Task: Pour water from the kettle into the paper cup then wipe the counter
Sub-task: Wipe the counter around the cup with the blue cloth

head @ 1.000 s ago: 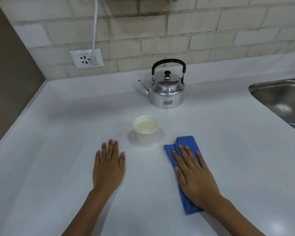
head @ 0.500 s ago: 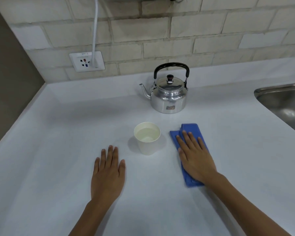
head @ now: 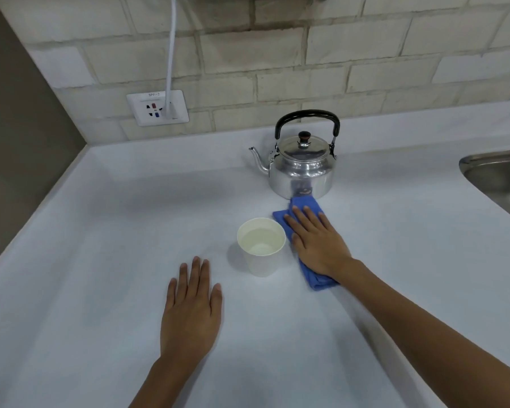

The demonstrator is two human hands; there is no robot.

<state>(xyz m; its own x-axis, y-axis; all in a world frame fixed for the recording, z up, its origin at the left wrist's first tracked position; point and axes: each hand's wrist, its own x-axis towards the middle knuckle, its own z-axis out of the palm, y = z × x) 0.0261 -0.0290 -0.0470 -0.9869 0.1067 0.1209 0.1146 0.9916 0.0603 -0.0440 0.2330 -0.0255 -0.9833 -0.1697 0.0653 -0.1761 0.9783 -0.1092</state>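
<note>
A shiny metal kettle point(head: 302, 169) with a black handle stands upright at the back of the white counter point(head: 100, 260), spout pointing left. In front of it is a white paper cup point(head: 262, 265) with water inside. My right hand point(head: 315, 240) lies flat on a folded blue cloth point(head: 306, 206), pressing it onto the counter just right of the cup; the cloth's far end touches the kettle's base. My left hand point(head: 190, 310) rests flat on the counter, fingers apart and holding nothing, in front of and left of the cup.
A steel sink point(head: 501, 175) is set into the counter at the right edge. A wall socket point(head: 157, 108) with a white cable point(head: 171, 54) plugged in sits on the brick backsplash, back left. The counter's left edge drops off beside a brown wall.
My right hand has slid the blue cloth away from me, past the cup's right side, up to the kettle's base. My left hand has stayed flat on the counter.
</note>
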